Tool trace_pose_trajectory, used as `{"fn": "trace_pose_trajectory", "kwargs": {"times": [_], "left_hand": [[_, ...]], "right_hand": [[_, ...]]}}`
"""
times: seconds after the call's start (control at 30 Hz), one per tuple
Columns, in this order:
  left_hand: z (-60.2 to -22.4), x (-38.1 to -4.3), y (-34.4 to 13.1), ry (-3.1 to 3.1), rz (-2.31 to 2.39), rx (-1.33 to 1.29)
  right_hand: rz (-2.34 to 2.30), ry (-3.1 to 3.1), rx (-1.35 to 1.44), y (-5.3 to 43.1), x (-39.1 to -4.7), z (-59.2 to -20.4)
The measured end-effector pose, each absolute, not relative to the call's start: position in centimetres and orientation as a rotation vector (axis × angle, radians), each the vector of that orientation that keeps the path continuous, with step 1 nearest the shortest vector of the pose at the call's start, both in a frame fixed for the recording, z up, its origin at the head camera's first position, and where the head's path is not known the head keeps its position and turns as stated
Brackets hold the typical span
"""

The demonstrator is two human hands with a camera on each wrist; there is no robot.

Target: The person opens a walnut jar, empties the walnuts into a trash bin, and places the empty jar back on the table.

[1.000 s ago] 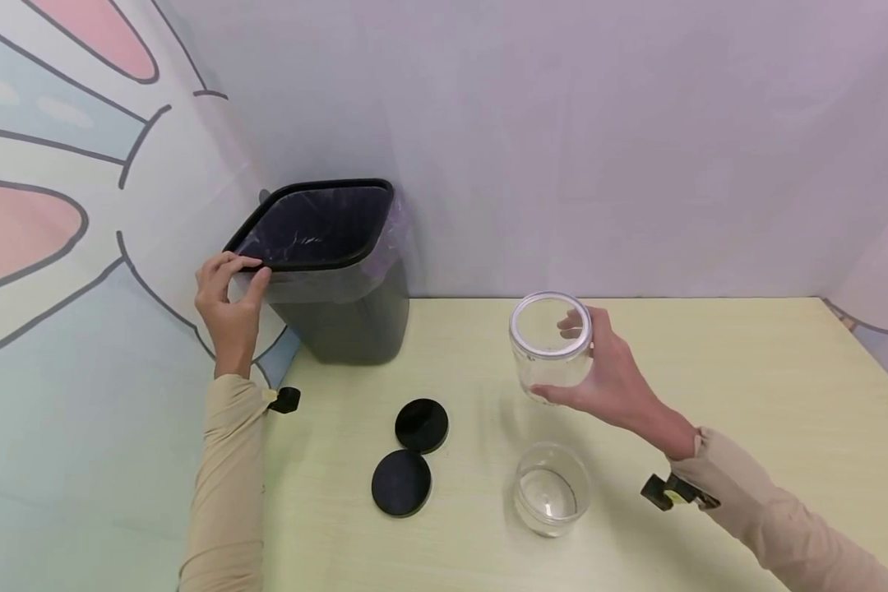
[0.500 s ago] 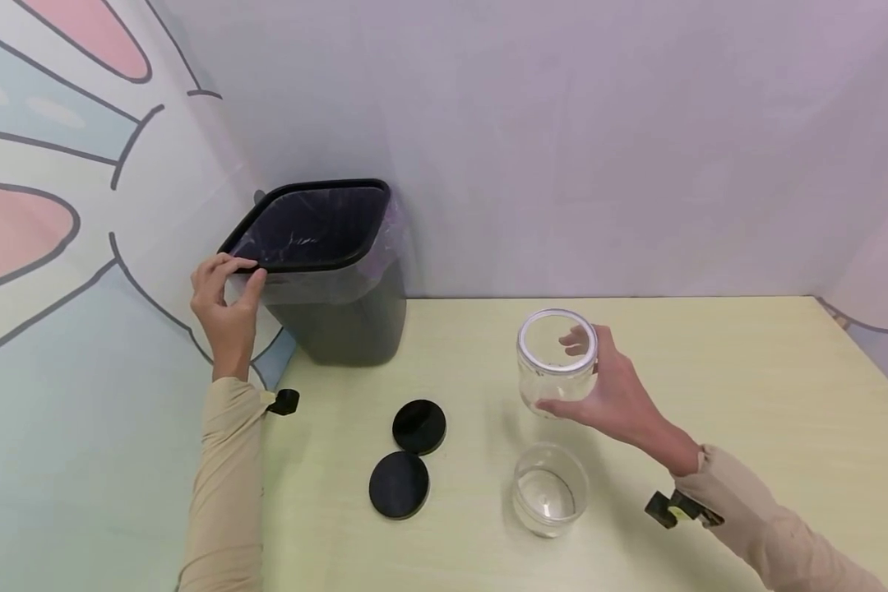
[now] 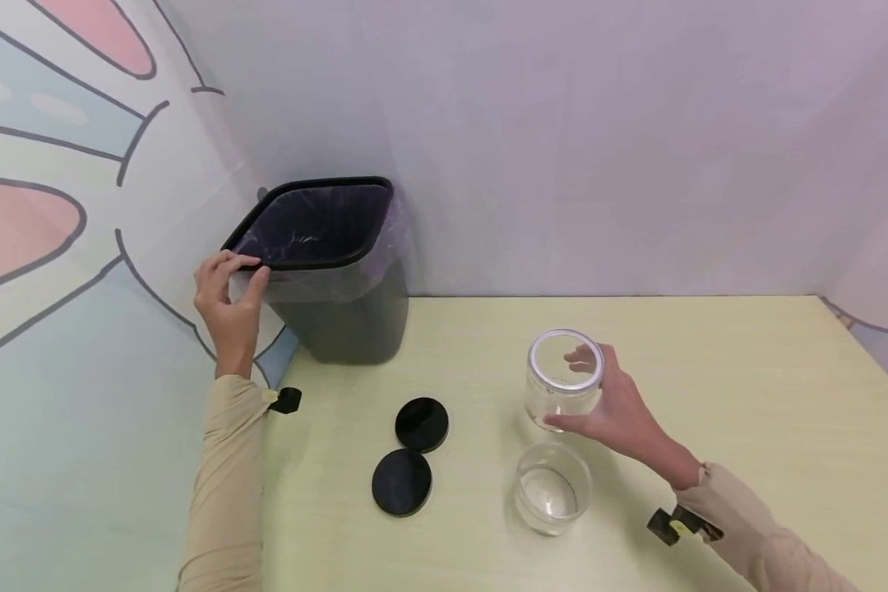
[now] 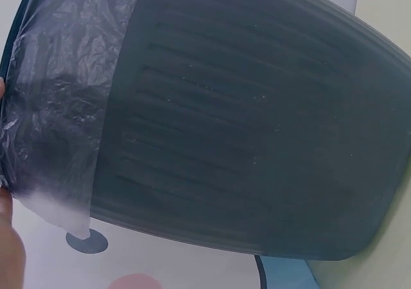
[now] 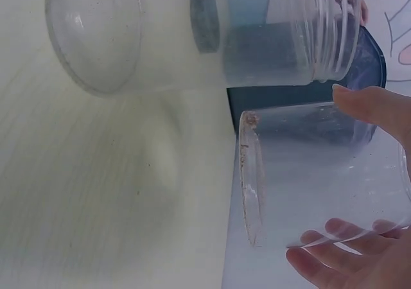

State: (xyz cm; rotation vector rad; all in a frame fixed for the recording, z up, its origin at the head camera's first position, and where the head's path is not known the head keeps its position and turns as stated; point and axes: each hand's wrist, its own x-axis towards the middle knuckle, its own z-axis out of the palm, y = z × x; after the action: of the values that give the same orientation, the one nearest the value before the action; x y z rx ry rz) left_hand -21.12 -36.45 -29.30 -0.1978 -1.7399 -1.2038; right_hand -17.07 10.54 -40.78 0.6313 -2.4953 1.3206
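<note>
My left hand (image 3: 227, 312) pinches the near left corner of the rim of a dark grey trash bin (image 3: 363, 325), thumb outside and fingers at the edge. A clear plastic liner (image 4: 61, 103) folds over the bin's rim. With thumb and fingers around its side, my right hand (image 3: 625, 419) holds a clear jar (image 3: 560, 401) without a lid, upright above the table. Brown residue (image 5: 252, 119) clings to the jar's bottom edge in the right wrist view. Just nearer to me, a second clear open jar (image 3: 551, 520) stands on the table.
Two round black lids (image 3: 402, 483) lie touching on the table (image 3: 740, 395), between the bin and the standing jar. A pale curtain (image 3: 599, 148) hangs behind the table. On the left is a wall covering (image 3: 59, 411) with cartoon drawings.
My right hand has lowered the held jar toward me and slightly right, closer to the standing jar. The left hand stays at the bin's rim.
</note>
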Motion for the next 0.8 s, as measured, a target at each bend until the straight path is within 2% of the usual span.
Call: {"fn": "trace_pose_trajectory", "kwargs": {"times": [0.8], "left_hand": [[-29.4, -21.6, -36.0, -1.73, -1.203, -0.211]], "right_hand": [[1.448, -2.524, 0.656, 11.0, -17.1, -45.0]]}}
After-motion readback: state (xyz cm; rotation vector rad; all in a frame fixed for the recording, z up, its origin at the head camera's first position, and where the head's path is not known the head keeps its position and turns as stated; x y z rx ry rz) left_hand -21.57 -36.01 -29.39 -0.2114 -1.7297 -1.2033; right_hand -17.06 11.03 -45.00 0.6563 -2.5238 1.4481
